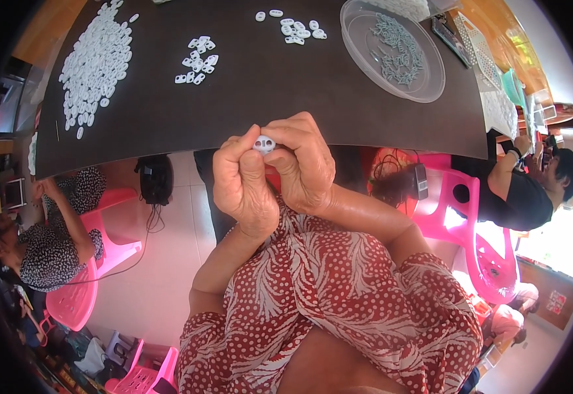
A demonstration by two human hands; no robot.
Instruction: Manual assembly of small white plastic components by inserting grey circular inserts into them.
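Just past the table's near edge, both hands meet around a small white two-hole plastic piece (265, 145) that looks like a cord lock. My left hand (242, 187) pinches its left side between thumb and fingers. From the right, my right hand (307, 161) grips the same piece, thumb below and index finger above. Further back on the dark table (267, 98) lie a small group of white diamond-shaped pieces (198, 62) and another of white oval pieces (296, 30). A large pile of white oval pieces (97, 69) spreads at the left.
A clear round tray (424, 92) with many small grey metal parts (398, 49), too small to name surely, stands at the far right. A thin needle-like rod (57, 130) lies at the left edge. People sit on either side, near pink plastic chairs (447, 197).
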